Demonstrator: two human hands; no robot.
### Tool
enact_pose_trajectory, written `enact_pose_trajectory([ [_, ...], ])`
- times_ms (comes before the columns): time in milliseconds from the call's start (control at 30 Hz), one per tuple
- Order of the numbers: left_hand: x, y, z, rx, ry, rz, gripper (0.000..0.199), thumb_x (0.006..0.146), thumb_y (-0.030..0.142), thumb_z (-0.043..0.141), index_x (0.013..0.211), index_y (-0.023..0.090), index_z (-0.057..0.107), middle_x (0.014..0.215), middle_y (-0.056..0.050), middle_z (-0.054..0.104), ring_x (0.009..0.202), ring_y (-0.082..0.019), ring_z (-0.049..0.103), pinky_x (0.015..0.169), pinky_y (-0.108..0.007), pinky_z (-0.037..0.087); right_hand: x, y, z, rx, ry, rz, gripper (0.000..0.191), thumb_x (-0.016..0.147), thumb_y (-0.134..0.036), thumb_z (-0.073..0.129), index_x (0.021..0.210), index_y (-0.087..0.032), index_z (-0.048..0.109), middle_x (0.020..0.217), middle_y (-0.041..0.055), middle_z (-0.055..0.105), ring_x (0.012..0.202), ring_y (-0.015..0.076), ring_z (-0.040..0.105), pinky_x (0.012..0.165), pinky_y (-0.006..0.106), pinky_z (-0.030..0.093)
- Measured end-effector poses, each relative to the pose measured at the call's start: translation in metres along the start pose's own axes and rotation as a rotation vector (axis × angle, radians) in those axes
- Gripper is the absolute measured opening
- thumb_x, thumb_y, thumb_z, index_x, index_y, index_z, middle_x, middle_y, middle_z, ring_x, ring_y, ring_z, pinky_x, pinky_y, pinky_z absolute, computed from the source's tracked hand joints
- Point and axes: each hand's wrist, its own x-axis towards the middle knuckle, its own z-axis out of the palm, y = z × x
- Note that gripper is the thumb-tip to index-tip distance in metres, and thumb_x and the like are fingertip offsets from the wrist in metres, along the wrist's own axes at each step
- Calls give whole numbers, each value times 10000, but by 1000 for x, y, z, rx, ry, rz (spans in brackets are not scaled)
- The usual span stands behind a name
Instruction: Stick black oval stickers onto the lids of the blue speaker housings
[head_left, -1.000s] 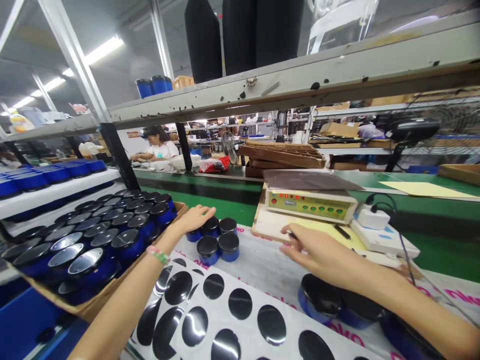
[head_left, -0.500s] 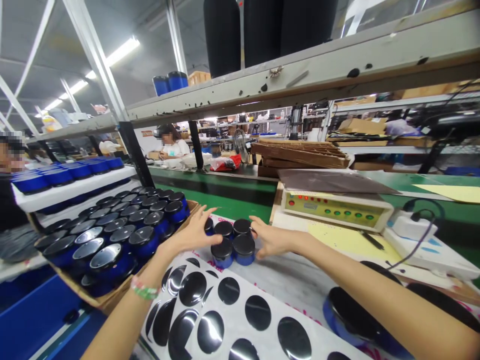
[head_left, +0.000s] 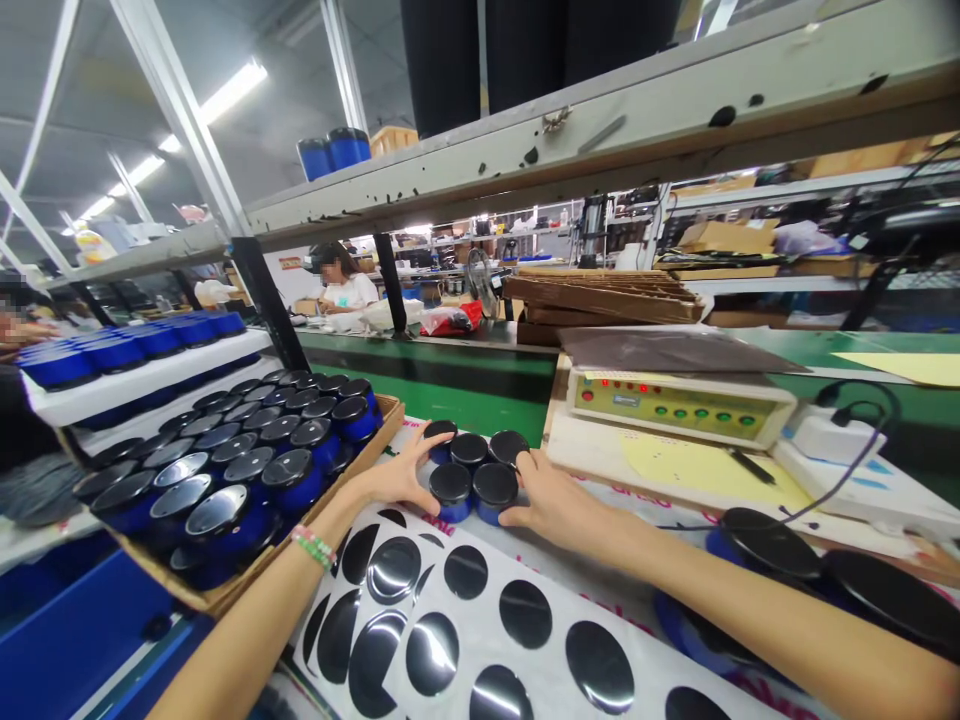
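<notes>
Canister cluster [head_left: 469, 450]: on bench sheeting [head_left: 517, 545], between left hand [head_left: 401, 475] and right hand [head_left: 551, 497]
Disc sheets [head_left: 544, 675]: overlapping, before cluster, between forearms [head_left: 259, 600]
Carton [head_left: 388, 432]: left of cluster, rows of canisters [head_left: 281, 430] inside
Control box [head_left: 679, 408]: behind cluster, to right, on board [head_left: 561, 430]
Power strip [head_left: 870, 500]: right of control box
Belt [head_left: 450, 388]: behind cluster
Shelf [head_left: 465, 163]: overhead, above belt

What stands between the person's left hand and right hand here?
In the head view, a cluster of five blue cylinders with black tops stands between the left hand and right hand.
</notes>
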Motion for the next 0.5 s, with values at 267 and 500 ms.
enact_pose_trajectory([
  [267,11,9,-23,25,42,-28,558,789,493,617,1284,270,487,1394,-99,413,1236,-246,466,1006,-422,407,17,14,-37,-20,-48,-23,315,834,-439,603,946,-154,531,922,33,553,778,156,543,696,318,454],
  [500,25,26,-5,294,225,-67,439,877,427,534,1235,177,487,1171,-97,537,1122,-262,513,991,-508,366,29,9,-32,-83,10,50,246,908,-381,533,967,-146,576,883,24,594,742,140,570,695,321,482],
])
